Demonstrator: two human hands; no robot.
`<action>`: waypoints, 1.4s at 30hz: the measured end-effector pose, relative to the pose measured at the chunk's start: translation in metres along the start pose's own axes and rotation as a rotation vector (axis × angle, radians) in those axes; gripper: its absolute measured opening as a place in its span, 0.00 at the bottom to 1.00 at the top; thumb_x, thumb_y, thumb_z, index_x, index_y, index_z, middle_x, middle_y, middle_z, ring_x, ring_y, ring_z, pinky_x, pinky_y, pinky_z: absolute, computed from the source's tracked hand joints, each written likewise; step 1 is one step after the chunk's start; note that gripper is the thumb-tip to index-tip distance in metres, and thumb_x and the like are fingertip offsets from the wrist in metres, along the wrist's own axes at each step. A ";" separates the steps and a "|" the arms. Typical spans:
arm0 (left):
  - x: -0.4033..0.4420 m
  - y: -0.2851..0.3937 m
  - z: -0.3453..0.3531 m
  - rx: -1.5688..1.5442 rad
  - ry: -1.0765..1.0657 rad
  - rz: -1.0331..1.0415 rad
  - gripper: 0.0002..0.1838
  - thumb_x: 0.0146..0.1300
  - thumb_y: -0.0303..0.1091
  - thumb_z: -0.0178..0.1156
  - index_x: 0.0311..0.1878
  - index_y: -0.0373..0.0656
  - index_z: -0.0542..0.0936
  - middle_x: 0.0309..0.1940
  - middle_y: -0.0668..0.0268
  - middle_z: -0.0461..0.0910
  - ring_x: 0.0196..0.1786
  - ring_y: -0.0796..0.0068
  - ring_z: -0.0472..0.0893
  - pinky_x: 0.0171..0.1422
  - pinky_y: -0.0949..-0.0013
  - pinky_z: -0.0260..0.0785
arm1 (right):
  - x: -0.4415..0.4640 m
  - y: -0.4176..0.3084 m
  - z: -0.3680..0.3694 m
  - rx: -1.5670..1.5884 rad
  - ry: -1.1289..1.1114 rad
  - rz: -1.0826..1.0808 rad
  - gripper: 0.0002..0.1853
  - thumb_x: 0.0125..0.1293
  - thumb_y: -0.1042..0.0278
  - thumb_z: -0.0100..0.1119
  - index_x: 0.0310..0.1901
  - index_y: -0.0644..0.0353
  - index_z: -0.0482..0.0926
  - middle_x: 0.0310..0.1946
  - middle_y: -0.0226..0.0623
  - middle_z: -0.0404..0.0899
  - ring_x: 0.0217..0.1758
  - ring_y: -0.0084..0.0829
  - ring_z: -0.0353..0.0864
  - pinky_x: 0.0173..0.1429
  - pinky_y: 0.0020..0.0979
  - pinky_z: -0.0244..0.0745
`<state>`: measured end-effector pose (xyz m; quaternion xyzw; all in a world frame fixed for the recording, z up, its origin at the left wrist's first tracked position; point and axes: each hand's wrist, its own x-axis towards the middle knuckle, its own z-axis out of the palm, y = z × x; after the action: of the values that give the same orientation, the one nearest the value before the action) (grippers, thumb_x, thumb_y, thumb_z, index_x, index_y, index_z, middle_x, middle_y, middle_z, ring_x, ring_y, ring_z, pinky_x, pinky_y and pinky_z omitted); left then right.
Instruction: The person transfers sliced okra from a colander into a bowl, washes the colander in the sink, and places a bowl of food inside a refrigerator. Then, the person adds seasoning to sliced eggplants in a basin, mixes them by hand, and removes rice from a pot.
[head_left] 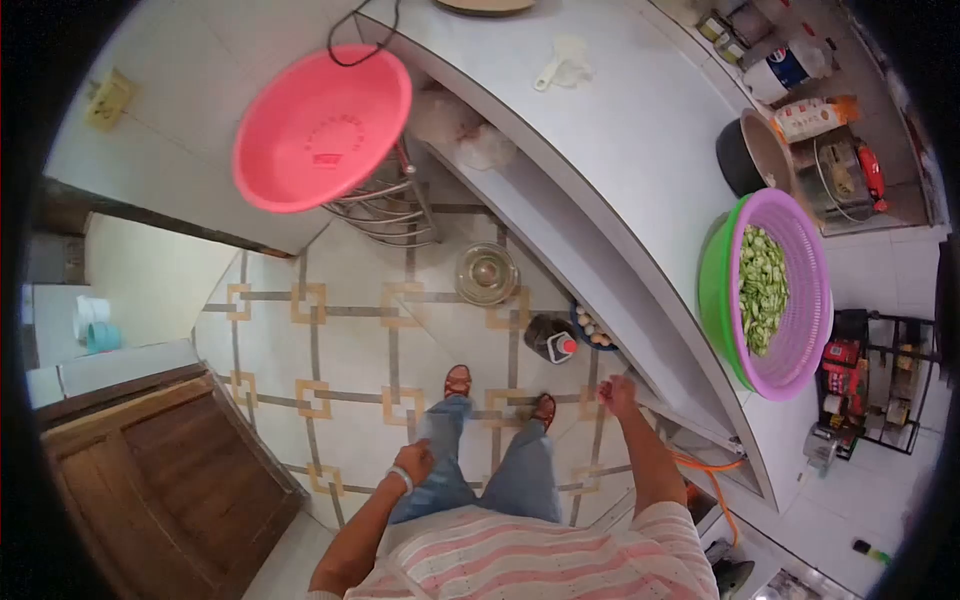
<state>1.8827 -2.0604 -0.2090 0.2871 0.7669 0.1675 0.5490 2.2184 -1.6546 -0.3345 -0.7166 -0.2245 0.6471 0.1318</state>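
My left hand (413, 461) hangs over my left thigh, its fingers curled in, with nothing seen in them; a pale band circles the wrist. Held out to the right, my right hand (617, 394) is loosely closed and seems to hold nothing. It is nearest to a dark jug with a red cap (551, 340) and a bowl of eggs (594, 328), both on the floor beside the counter. On the counter, a purple colander (806, 350) holds sliced green vegetables (763, 285) and sits inside a green basin (716, 300).
A pink basin (290, 150) rests on a metal rack (400, 205). On the tiled floor stands a glass bowl (487, 274). The curved counter (640, 130) runs along the right, with a dark pot (745, 160) on it. A wooden door (180, 460) stands at left; an orange hose (715, 480) lies at right.
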 end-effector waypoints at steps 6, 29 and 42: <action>-0.011 0.024 0.067 -0.282 0.474 0.108 0.20 0.55 0.22 0.54 0.53 0.34 0.71 0.40 0.50 0.77 0.35 0.53 0.78 0.43 0.61 0.71 | 0.065 -0.062 0.000 -0.059 0.447 -0.292 0.26 0.63 0.65 0.49 0.62 0.51 0.56 0.32 0.45 0.71 0.25 0.36 0.74 0.22 0.37 0.72; 0.087 0.014 0.336 -0.212 0.487 0.110 0.18 0.66 0.28 0.52 0.59 0.39 0.69 0.59 0.50 0.66 0.42 0.61 0.77 0.39 0.65 0.73 | 0.334 -0.247 -0.139 -1.364 1.561 -1.053 0.28 0.60 0.52 0.52 0.55 0.65 0.71 0.57 0.47 0.69 0.53 0.53 0.74 0.59 0.53 0.66; 0.127 0.026 0.379 -0.376 0.532 0.160 0.24 0.63 0.20 0.52 0.62 0.43 0.66 0.55 0.42 0.69 0.46 0.49 0.75 0.33 0.64 0.70 | 0.359 -0.271 -0.193 -1.218 1.192 -0.773 0.25 0.61 0.55 0.52 0.54 0.66 0.70 0.54 0.45 0.70 0.52 0.48 0.73 0.56 0.49 0.66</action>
<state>2.2156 -1.9828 -0.4181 0.1861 0.8141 0.4176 0.3580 2.3905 -1.2241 -0.4920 -0.7513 -0.6430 -0.1448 0.0329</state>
